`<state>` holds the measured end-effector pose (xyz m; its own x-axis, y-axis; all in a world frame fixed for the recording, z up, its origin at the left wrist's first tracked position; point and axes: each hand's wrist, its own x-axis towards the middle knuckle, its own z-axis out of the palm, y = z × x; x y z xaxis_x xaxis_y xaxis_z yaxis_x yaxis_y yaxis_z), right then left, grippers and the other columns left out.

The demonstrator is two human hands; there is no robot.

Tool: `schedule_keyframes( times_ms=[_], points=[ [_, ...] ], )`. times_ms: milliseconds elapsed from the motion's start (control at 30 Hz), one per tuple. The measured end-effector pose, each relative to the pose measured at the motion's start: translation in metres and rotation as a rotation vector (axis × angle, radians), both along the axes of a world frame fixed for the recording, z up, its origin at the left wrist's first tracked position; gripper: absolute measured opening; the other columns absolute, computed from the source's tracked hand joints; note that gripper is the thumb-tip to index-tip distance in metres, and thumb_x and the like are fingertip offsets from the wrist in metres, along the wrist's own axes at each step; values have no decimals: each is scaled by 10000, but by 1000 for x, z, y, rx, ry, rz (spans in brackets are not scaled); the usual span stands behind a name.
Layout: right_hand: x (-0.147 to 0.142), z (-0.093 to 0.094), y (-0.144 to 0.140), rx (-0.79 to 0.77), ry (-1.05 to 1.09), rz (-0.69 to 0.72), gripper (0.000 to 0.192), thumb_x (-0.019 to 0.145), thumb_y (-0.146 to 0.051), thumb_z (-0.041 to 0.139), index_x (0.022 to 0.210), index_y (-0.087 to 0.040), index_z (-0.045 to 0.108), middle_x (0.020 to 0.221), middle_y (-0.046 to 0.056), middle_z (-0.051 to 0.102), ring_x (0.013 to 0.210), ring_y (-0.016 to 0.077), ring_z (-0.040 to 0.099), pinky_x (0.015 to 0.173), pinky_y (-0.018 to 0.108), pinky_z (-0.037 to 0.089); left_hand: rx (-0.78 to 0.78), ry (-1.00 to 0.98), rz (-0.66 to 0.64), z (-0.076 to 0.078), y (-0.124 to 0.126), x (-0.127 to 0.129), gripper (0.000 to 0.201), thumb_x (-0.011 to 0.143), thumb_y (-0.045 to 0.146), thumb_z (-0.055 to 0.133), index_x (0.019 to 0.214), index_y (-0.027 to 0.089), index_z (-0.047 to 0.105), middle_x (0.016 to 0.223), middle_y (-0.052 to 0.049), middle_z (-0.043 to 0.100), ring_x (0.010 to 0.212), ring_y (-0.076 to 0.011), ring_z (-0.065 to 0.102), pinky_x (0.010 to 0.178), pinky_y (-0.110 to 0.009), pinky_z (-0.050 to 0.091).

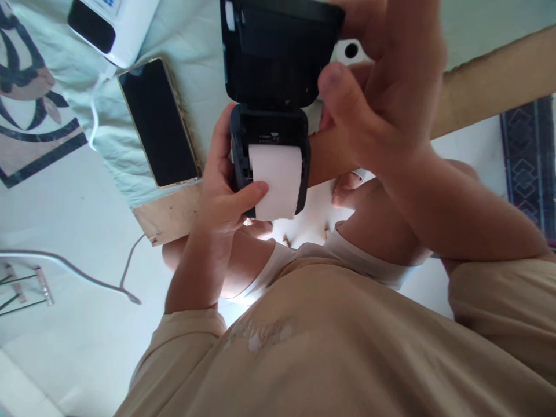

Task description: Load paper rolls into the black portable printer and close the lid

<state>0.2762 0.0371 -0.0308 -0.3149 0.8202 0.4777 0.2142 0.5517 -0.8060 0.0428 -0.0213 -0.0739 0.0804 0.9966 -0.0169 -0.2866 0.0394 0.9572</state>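
Note:
A small black receipt printer (237,139) is in my left hand (223,188), gripped from its left side. Its lid (280,55) is swung up, away from me. White thermal paper (278,182) lies in the bay, and its ragged end hangs over the near edge. My left thumb presses on the paper's left side. At the lid's right edge is my right hand (373,104), thumb over the edge and fingers partly hidden behind it. Between those fingers and thumb a white round thing with a dark hole (351,51) shows; whether the hand touches it I cannot tell.
A dark-screened phone (158,121) lies left of the printer on a pale green cloth (195,58). Behind it is a white device (117,29) with a cable. The table's wooden edge (490,81) runs in front of me, above my legs. A patterned rug (527,168) is at right.

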Motion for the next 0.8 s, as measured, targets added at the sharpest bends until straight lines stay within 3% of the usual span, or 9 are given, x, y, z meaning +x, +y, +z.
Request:
schedule_keyframes(
  times_ms=[100, 167, 233, 333, 433, 533, 667, 733, 800],
  points=[
    [0, 3, -4, 113, -22, -100, 491, 1110, -522, 584, 1431, -196, 761, 1292, 31, 765, 894, 60, 703, 742, 180, 551, 38, -1, -2, 0, 0, 1, 867, 660, 432, 1037, 1464, 414, 711, 1406, -14, 790, 1073, -281, 768, 804, -364, 653],
    [2, 7, -7, 167, -99, -38, 417, 1092, -489, 638, 1380, -242, 814, 1294, 33, 767, 1121, 120, 759, 965, 220, 631, 17, -3, 10, 1, -2, 3, 875, 657, 496, 1038, 1456, 398, 696, 1400, -26, 791, 1100, -293, 777, 847, -392, 670],
    [3, 9, -7, 210, -110, 34, 387, 1072, -451, 675, 1342, -220, 827, 1282, 65, 760, 1232, 153, 755, 1089, 267, 644, -54, 18, 25, 5, -3, 5, 870, 645, 543, 1046, 1418, 380, 683, 1430, -39, 771, 1158, -322, 778, 909, -426, 671],
    [4, 7, -6, 270, -161, 139, 338, 1075, -438, 663, 1269, -213, 826, 1246, 88, 728, 1234, 147, 741, 1098, 296, 650, -124, 23, 43, 12, -5, 8, 803, 621, 522, 1061, 1306, 354, 678, 1450, -43, 750, 1162, -329, 778, 881, -416, 663],
    [3, 5, -8, 272, -275, 197, 331, 1109, -443, 597, 1217, -221, 819, 1253, 85, 686, 1171, 129, 714, 908, 254, 620, -137, -24, 25, 15, -6, 8, 785, 621, 449, 1062, 1296, 359, 672, 1374, -30, 775, 1061, -295, 786, 744, -364, 642],
    [2, 7, -12, 177, -354, 237, 449, 1152, -508, 469, 1235, -248, 826, 1291, 84, 655, 1156, 133, 697, 808, 239, 578, -112, -51, 1, 13, -5, 7, 808, 656, 448, 1050, 1369, 404, 673, 1376, -19, 768, 1159, -326, 792, 787, -386, 667],
    [-1, 7, -12, 122, -277, 180, 479, 1130, -567, 499, 1312, -234, 791, 1388, 99, 665, 1331, 171, 678, 1042, 295, 639, 15, -83, 88, 4, -3, 9, 794, 684, 594, 1013, 1391, 414, 702, 1280, -29, 779, 1363, -363, 728, 1035, -482, 684],
    [-3, 2, -10, 122, -211, 158, 578, 1062, -650, 594, 1454, -238, 694, 1473, 58, 681, 1396, 177, 659, 1171, 292, 609, 54, -95, 98, -1, -4, 8, 761, 728, 643, 970, 1399, 402, 707, 1230, -43, 784, 1408, -372, 707, 1080, -520, 672],
    [-4, -3, -8, 54, -196, 217, 681, 1021, -681, 624, 1533, -233, 597, 1519, 25, 684, 1363, 163, 672, 1188, 264, 597, 46, -78, 56, -5, -7, 7, 689, 772, 621, 946, 1381, 381, 730, 1225, -62, 788, 1417, -393, 704, 1074, -538, 672]
  ],
)
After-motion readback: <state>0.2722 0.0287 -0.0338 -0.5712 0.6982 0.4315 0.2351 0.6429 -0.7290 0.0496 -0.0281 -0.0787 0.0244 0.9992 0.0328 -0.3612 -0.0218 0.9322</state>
